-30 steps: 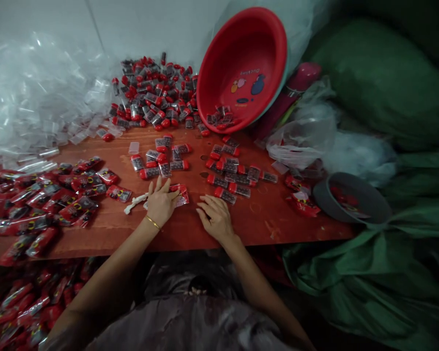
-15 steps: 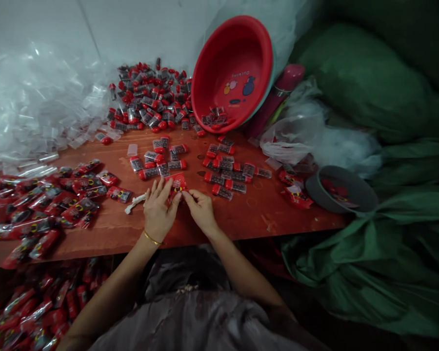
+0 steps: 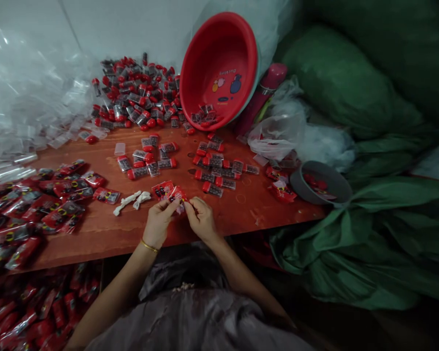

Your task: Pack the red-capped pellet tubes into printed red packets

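A person sits or stands close against a red-brown bench (image 3: pixel 241 214), bare forearms reaching over its near edge. The left hand (image 3: pixel 158 222) and the right hand (image 3: pixel 202 219) come together near the middle of that edge, and the fingers of both pinch the near end of a small red packet (image 3: pixel 177 192) (its printed face is too small to read). The packet lies between the two hands, beside another red wrapper (image 3: pixel 162 189) just to its left. A gold bracelet (image 3: pixel 149 245) circles the left wrist.

Left of the left hand, two white twisted strips (image 3: pixel 127 202) rest on the bench near each other. Beyond the hands, small clear containers with red ends lie in two loose groups, a left group (image 3: pixel 146 158) and a right group (image 3: pixel 221 168). A much larger heap of containers (image 3: pixel 135 92) is piled by the pale wall (image 3: pixel 139 29), next to a tilted red basin (image 3: pixel 219 63) with a few more inside its lower rim.

Shiny red packages (image 3: pixel 44 200) crowd the left side of the bench, below a mound of clear plastic pieces (image 3: pixel 32 92). At the right stands a gray bowl (image 3: pixel 300 187) holding red items, near green cloth (image 3: pixel 362 248).
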### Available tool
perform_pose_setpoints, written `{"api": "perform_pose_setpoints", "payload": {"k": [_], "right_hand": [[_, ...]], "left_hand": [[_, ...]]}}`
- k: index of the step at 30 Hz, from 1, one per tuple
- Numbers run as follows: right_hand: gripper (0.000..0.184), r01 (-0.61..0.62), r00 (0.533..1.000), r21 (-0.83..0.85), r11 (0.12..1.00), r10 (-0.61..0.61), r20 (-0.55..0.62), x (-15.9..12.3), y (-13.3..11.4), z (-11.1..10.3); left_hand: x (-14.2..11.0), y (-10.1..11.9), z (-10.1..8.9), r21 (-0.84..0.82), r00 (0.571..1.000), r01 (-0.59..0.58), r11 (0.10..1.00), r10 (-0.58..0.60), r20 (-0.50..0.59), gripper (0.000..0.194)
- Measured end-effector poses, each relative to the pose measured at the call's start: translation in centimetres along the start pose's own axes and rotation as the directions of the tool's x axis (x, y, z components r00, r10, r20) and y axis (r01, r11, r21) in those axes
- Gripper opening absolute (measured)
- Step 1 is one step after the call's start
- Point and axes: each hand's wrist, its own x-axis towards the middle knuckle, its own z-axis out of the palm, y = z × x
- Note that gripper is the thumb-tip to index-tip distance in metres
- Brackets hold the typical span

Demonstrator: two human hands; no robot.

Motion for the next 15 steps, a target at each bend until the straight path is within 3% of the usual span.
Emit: {"api": "perform_pose_setpoints", "payload": {"k": [2,4,7,9,12,15], "right_hand": [[0.025,0.027,0.999,-0.120,0.992,-0.022,0.048,0.4,0.9,-1.5],[0.025,-0.037,0.998,-0.344,0.938,0.051,0.031,1.0,2.1,-3.0],[0.031,-0.233,0.965,-0.652,0.722,0.253,-0.065,1.8,3.9,-4.7],[0.029,-0.276,0.942,-0.719,0.638,0.329,-0.070,1.9,4.6,-5.0],[0.026,-0.301,0.929,-0.682,0.667,0.366,-0.053,1.6,5.0,-4.9],[0.023,-0.376,0.911,-0.476,0.795,0.411,-0.032,0.4,4.6,-4.8]], "left_hand": [[0.3,0.2,0.1,0.022,1.000,-0.018,1.000,0.018,-0.008,0.041],[0.7,0.4,0.1,0.013,1.000,0.002,1.000,-0.002,-0.017,0.042],[0.9,0.5,0.2,-0.044,0.997,0.081,0.996,-0.082,-0.007,0.043],[0.9,0.5,0.3,-0.071,0.991,0.137,0.988,-0.136,0.019,0.043],[0.8,0.4,0.4,-0.079,0.980,0.193,0.978,-0.188,0.060,0.042],[0.6,0.3,0.3,-0.079,0.973,0.225,0.971,-0.220,0.073,0.041]]}}
